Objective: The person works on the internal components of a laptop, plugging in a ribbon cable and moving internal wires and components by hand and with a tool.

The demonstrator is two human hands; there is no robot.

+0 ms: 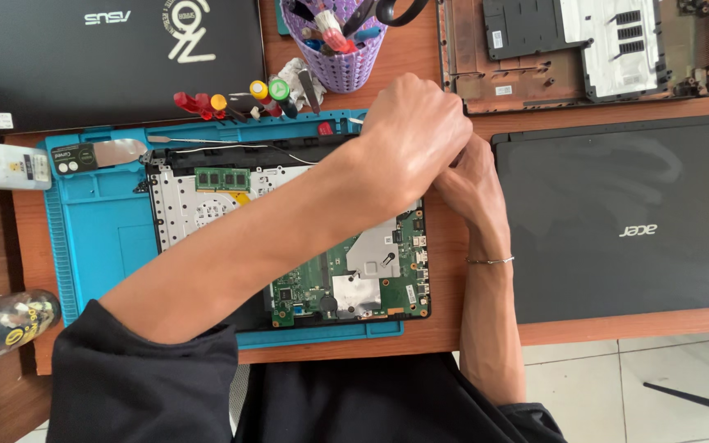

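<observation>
An opened laptop with its green circuit board showing is laid on a blue repair mat near the front edge of the bench. The left hand is closed in a fist over the laptop's back right corner, and the right hand is tucked just under it. What the grip of each hand holds cannot be told, because the fingers are hidden. A small part at that corner seems to be worked loose. A slow, steady pull or turn is likely needed next, with the board left untouched. Screwdrivers are lined up at the mat's back edge.
</observation>
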